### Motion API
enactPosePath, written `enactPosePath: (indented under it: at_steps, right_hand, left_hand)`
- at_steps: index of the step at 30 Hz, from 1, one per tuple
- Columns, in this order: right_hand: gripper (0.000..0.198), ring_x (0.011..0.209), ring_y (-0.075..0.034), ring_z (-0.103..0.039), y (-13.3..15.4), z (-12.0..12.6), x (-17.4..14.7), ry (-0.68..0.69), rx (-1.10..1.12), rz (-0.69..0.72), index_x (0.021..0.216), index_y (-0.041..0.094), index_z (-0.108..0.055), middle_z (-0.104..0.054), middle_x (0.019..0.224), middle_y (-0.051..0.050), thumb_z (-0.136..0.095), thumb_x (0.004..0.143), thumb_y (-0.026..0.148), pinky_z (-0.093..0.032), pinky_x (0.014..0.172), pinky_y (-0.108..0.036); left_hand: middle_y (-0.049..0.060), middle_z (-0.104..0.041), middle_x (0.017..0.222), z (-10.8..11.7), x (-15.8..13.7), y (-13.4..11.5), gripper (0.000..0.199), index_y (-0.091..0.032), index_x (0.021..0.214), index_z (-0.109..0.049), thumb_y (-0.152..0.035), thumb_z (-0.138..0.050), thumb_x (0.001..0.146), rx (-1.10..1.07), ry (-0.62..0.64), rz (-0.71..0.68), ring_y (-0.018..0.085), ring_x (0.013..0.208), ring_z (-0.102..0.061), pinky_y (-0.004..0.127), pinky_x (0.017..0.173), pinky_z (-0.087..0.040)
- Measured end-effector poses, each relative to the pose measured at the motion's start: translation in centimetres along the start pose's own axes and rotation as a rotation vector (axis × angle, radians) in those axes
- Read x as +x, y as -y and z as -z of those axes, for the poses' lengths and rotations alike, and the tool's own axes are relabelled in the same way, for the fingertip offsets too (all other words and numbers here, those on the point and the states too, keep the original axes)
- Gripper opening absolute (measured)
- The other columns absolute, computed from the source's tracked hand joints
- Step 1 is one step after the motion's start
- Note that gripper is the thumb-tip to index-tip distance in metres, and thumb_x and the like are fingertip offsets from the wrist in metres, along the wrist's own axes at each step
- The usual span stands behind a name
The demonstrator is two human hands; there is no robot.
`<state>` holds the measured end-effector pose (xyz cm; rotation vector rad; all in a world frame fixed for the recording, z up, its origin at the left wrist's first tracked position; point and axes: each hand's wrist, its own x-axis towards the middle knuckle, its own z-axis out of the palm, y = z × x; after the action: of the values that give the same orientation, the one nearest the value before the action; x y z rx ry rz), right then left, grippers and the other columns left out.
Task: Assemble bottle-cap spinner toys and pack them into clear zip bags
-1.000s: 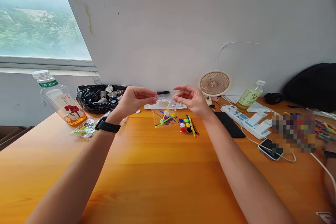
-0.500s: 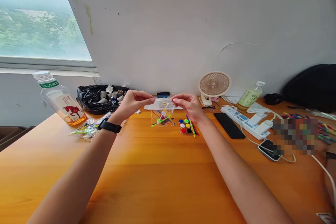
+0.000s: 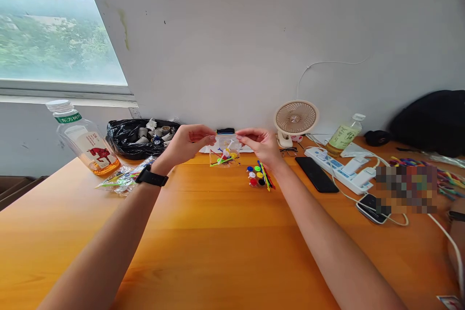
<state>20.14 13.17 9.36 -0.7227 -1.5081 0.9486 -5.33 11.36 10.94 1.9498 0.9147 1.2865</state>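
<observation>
A small clear plastic bag (image 3: 224,151) hangs between my hands, above the far part of the table. Colourful sticks and small plastic pieces show through it, most of them low in the bag. My left hand (image 3: 189,143) pinches its upper left corner, and my right hand (image 3: 260,144) pinches the upper right corner. Just below my right hand, a group of small round coloured pieces (image 3: 256,176) lies on the table beside several thin coloured sticks (image 3: 266,175). White paper (image 3: 205,149) lies behind the bag.
To the left are a large bottle (image 3: 89,143), crinkled plastic packets (image 3: 121,179) and a black bag of tube-like pieces (image 3: 123,138). On the right stand a fan (image 3: 296,118), a phone (image 3: 317,174), a power strip (image 3: 339,170) with cables, and a smaller bottle (image 3: 345,135).
The bag's lower end has risen slightly, and its contents have shifted inside. My right fingertips have come a little closer to the left ones. Both hands keep their pinch.
</observation>
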Motion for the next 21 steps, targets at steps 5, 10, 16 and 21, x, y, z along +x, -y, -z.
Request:
enactPosePath:
  at_steps: [5, 10, 16, 21]
  right_hand:
    - [0.012, 0.092, -0.022, -0.072, 0.9, -0.2, -0.1, 0.027, 0.028, 0.079, 0.088, 0.026, -0.086, -0.08, 0.095, -0.005, -0.084, 0.079, 0.032, -0.059, 0.082, -0.036]
    - [0.007, 0.086, -0.02, -0.071, 1.1, -0.3, -0.2, 0.003, 0.069, 0.092, 0.084, 0.026, -0.086, -0.079, 0.092, -0.004, -0.082, 0.078, 0.029, -0.059, 0.078, -0.034]
    - [0.012, 0.082, -0.018, -0.071, 2.4, 0.0, -0.3, 0.044, -0.034, 0.102, 0.086, 0.023, -0.085, -0.08, 0.089, -0.004, -0.084, 0.081, 0.033, -0.058, 0.077, -0.032]
    - [0.029, 0.086, -0.02, -0.073, 2.8, 0.5, -0.1, 0.092, -0.104, 0.032, 0.1, 0.022, -0.083, -0.08, 0.093, -0.004, -0.09, 0.075, 0.036, -0.06, 0.084, -0.034]
  left_hand:
    - [0.011, -0.083, 0.092, 0.4, 0.0, -0.3, 0.028, -0.016, 0.101, -0.085, -0.035, -0.085, 0.081, -0.135, -0.08, 0.013, 0.023, 0.084, -0.079, 0.033, 0.083, -0.064]
    - [0.01, -0.083, 0.087, 0.3, -0.1, -1.2, 0.023, -0.016, 0.093, -0.086, -0.033, -0.085, 0.078, -0.158, -0.125, 0.049, 0.024, 0.083, -0.079, 0.032, 0.079, -0.064]
    - [0.011, -0.082, 0.084, -0.7, 0.0, -1.5, 0.032, -0.015, 0.089, -0.085, -0.04, -0.093, 0.07, -0.173, -0.177, 0.05, 0.022, 0.077, -0.077, 0.03, 0.07, -0.063]
    - [0.01, -0.081, 0.092, -0.7, 0.1, -2.1, 0.047, -0.015, 0.112, -0.082, -0.044, -0.09, 0.076, -0.05, -0.131, -0.004, 0.021, 0.083, -0.075, 0.031, 0.077, -0.063]
